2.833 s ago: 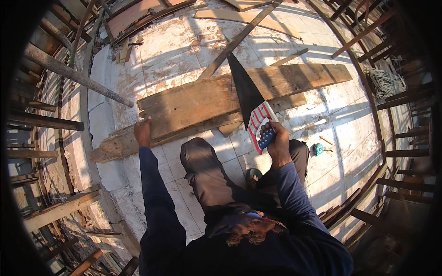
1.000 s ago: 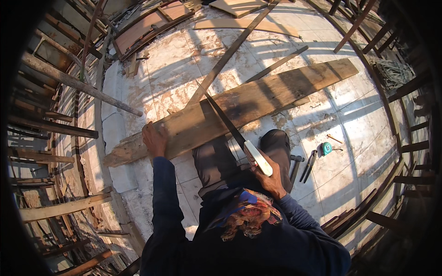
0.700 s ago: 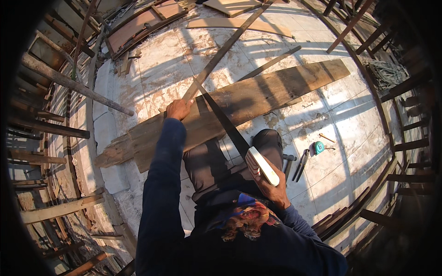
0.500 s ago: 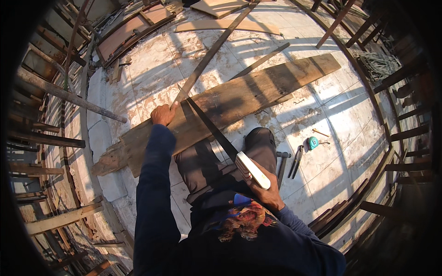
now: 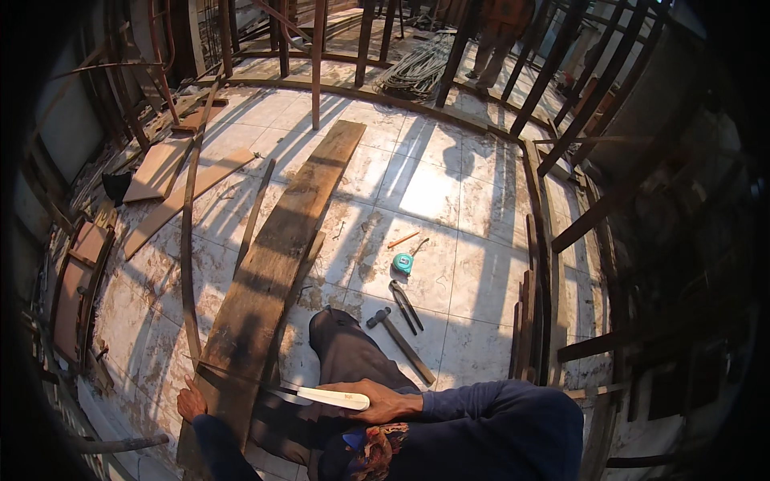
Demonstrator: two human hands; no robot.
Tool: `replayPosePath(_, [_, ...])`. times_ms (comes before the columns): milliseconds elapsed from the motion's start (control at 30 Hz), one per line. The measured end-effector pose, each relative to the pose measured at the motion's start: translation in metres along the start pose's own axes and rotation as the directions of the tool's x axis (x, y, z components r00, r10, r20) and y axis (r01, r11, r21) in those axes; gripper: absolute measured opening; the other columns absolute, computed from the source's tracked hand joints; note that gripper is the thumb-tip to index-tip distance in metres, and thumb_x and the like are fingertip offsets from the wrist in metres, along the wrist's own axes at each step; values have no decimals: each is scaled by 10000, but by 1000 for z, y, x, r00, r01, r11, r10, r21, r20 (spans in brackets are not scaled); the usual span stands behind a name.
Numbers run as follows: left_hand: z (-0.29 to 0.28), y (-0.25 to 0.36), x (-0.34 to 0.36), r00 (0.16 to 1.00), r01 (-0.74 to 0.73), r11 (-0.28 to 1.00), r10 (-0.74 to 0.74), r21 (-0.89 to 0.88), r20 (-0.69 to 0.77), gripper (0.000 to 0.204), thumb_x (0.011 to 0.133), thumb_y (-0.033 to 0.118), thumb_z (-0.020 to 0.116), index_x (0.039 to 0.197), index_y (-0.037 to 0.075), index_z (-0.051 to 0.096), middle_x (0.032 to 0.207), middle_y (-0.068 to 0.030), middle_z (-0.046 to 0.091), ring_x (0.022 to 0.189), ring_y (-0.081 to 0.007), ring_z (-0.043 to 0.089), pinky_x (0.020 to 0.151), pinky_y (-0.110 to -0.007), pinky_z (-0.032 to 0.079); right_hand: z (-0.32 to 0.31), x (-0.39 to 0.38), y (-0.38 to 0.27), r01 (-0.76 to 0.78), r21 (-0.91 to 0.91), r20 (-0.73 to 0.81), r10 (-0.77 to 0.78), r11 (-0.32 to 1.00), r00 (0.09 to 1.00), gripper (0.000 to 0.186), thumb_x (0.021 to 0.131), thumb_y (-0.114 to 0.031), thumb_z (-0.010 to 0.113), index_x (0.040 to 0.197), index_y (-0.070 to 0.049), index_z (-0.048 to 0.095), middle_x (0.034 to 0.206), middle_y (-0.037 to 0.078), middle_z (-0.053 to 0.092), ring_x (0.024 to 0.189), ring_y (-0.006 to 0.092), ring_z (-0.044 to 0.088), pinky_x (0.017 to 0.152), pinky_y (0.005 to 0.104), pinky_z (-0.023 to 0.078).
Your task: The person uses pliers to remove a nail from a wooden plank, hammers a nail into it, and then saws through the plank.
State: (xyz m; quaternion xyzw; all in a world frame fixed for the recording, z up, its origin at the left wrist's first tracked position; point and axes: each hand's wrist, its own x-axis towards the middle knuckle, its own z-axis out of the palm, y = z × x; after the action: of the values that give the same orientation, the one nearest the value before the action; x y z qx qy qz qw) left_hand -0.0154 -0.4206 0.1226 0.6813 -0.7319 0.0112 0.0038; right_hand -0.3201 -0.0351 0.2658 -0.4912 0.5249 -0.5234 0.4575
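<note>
A long weathered wooden plank (image 5: 281, 232) stretches from beside my legs toward the far part of the floor. My left hand (image 5: 192, 402) grips its left edge near the close end, with the fingers partly hidden. In my right hand (image 5: 389, 403) is a handsaw (image 5: 333, 397), closed round the white handle. Its dark blade crosses the plank just beyond my left hand, with the tip near the left edge; whether the teeth sit in a cut cannot be made out. My bent knee stands to the right of the plank.
Right of the plank lie a hammer (image 5: 401, 345), pincers (image 5: 407, 307), a teal tape measure (image 5: 403, 262) and an orange pencil (image 5: 403, 239). A thin wooden strip (image 5: 188, 224) and pale boards (image 5: 188, 200) lie left. Upright posts, coiled cable (image 5: 417, 68) and a standing person (image 5: 497, 40) are farther off.
My view has swung to the right and up, so the plank now runs more lengthwise and the person has come into view. Both hands keep their places at the plank and saw handle.
</note>
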Motion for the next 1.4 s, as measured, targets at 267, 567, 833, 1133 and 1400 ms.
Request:
replayPosePath(267, [-28,23,-6,999,34,999,-34,-28,-4,746,984,532,254,843,-36,718,906,-274,673,896,-406,649,859,-466,477,44,110,32,-161,-47,40,163,986,986,530,798,-91,601,1318,-50,513,998,158,668,873,204,633,803,322,498])
replayPosePath(567, [-39,-5,-31,994,107,990,-107,-94,1,648,972,468,329,786,-7,728,815,-245,683,823,-391,668,801,-468,498,28,31,-6,-288,172,-36,298,942,954,556,747,-44,587,1285,72,505,1216,141,609,1152,195,565,1016,304,400])
replayPosePath(833, [-52,19,-21,993,111,985,-114,-132,-13,647,961,484,340,798,-4,732,849,-247,686,847,-388,671,821,-454,505,57,127,17,-161,-14,69,161,987,985,564,802,-53,646,1346,-60,495,985,57,638,853,119,593,760,263,480])
replayPosePath(1133, [-97,16,-5,998,-3,996,-3,-95,-56,602,954,474,374,753,35,733,785,-212,693,804,-368,684,777,-447,533,55,119,-2,-119,159,64,110,980,992,572,820,6,594,1374,-27,452,734,19,581,543,77,508,498,235,405])
replayPosePath(1400, [-140,26,-1,989,-41,989,21,-141,-145,638,957,500,351,760,23,727,820,-222,693,805,-379,682,778,-462,528,44,123,-22,-28,84,-20,29,996,999,549,783,38,600,1323,11,504,634,-8,546,510,70,515,496,211,417])
